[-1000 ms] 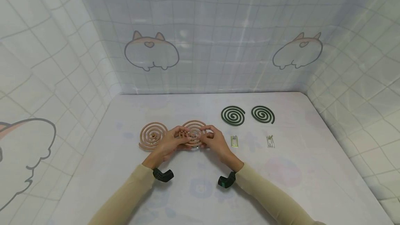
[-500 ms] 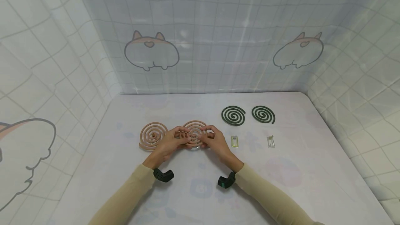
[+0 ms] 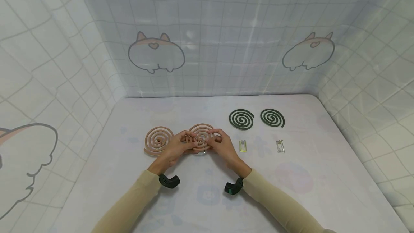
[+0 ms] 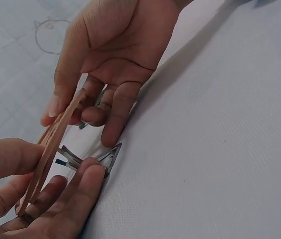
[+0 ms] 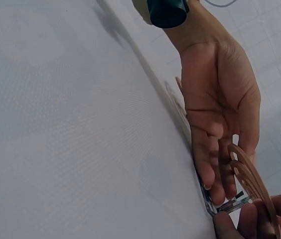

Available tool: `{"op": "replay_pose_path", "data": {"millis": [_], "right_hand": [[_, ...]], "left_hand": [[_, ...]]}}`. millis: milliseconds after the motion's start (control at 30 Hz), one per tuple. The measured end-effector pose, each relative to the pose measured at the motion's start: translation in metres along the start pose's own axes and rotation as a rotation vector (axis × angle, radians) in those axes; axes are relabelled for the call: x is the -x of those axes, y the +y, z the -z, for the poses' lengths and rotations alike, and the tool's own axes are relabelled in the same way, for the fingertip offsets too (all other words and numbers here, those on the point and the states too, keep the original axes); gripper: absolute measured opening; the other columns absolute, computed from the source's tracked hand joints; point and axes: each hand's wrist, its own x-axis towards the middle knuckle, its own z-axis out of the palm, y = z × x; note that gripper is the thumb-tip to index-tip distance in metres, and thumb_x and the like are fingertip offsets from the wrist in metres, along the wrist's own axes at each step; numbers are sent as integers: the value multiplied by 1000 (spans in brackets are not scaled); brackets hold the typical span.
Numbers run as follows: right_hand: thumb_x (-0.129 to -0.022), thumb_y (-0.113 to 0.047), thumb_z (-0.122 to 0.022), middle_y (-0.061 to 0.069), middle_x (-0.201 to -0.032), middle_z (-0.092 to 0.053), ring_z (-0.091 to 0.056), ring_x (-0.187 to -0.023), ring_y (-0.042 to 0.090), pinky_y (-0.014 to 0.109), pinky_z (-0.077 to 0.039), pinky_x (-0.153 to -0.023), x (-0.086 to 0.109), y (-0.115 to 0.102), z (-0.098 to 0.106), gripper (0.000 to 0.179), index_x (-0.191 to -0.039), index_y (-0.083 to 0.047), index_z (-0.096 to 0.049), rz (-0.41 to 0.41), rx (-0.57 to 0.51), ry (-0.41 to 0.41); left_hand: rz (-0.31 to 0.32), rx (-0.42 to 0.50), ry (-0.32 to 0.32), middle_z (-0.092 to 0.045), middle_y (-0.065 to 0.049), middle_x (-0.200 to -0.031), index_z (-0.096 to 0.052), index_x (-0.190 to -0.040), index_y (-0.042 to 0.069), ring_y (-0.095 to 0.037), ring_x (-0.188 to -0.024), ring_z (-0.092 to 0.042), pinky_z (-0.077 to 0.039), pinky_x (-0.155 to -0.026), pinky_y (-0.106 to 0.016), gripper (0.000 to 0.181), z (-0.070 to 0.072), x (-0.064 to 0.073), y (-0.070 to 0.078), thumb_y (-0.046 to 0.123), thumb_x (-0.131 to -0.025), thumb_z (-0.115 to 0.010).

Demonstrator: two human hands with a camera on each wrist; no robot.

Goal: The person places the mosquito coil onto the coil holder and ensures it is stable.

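Note:
A brown mosquito coil [image 3: 201, 126] is held between both hands, slightly above the table. My left hand [image 3: 175, 148] pinches its left side between thumb and fingers. On the right side, my right hand [image 3: 224, 149] pinches the coil in the same manner. Beneath the coil is a small metal coil stand [image 4: 111, 160] on the table, its upright prongs [image 4: 70, 158] rising toward the coil's middle. Fingertips of the left hand touch the stand's base. Whether the prongs enter the coil cannot be told, as fingers cover part of it.
Left of the hands lies another brown coil [image 3: 156, 132], with a brass-coloured piece at its centre. Two green coils [image 3: 241, 119] sit at the back right. In front of them are a gold-coloured stand [image 3: 243, 146] and a silver stand [image 3: 280, 146]. Cloth walls surround the table [image 3: 207, 211].
The hands hold almost the same pose. The coil's near edge has risen slightly, and a bit more of the stand shows under it. The other coils and stands have stayed put.

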Motion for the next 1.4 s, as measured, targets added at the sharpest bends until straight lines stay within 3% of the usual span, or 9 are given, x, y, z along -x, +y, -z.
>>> {"op": "replay_pose_path", "data": {"millis": [233, 400, 633, 800, 1033, 1400], "right_hand": [[-99, -11, -70, 13, -93, -72, -67, -81, 16, 30, -57, -71, -1, -3, -3, 36, -133, -6, -60, -33, 18, -21], [-99, -13, -71, 16, -96, -73, -67, -80, 16, 32, -58, -70, -2, -2, -4, 36, -133, -6, -61, -17, 53, -26], [-100, -9, -70, 25, -99, -72, -67, -80, 18, 32, -55, -68, -2, -2, -4, 38, -135, 0, -59, -19, 43, -42], [-100, -6, -68, 32, -98, -69, -65, -79, 21, 30, -52, -67, 5, -18, -7, 38, -136, 4, -57, -22, 49, -62], [-99, -4, -69, 29, -90, -68, -59, -73, 17, 26, -48, -63, 17, -33, -13, 34, -131, 5, -59, -8, 52, -9], [-99, -6, -69, 29, -96, -70, -60, -74, 18, 27, -48, -63, 13, -33, -14, 36, -132, 4, -59, -18, 67, 8]], "left_hand": [[1, -78, 6, -55, -22, -127, -56, -132, -2, -26, -98, -68, -59, -90, -43, 37, 1, 0, -1, -1, -97, -69], [4, -95, 9, -54, -22, -130, -57, -132, -1, -27, -100, -68, -59, -90, -43, 37, 2, -2, -3, 1, -97, -70], [4, -97, 28, -54, -22, -128, -58, -132, 0, -25, -101, -67, -59, -89, -40, 37, 1, 0, -2, 0, -97, -70], [1, -83, 38, -53, -23, -126, -58, -131, -1, -24, -101, -67, -59, -89, -39, 36, -1, 2, -1, -2, -97, -69], [1, -79, 32, -58, -20, -118, -58, -132, -1, -24, -100, -68, -59, -88, -39, 37, 0, 2, -2, -1, -97, -70], [9, -30, 17, -64, -19, -107, -55, -134, -2, -28, -97, -70, -58, -93, -45, 39, 0, 1, -3, -3, -97, -68]]}}
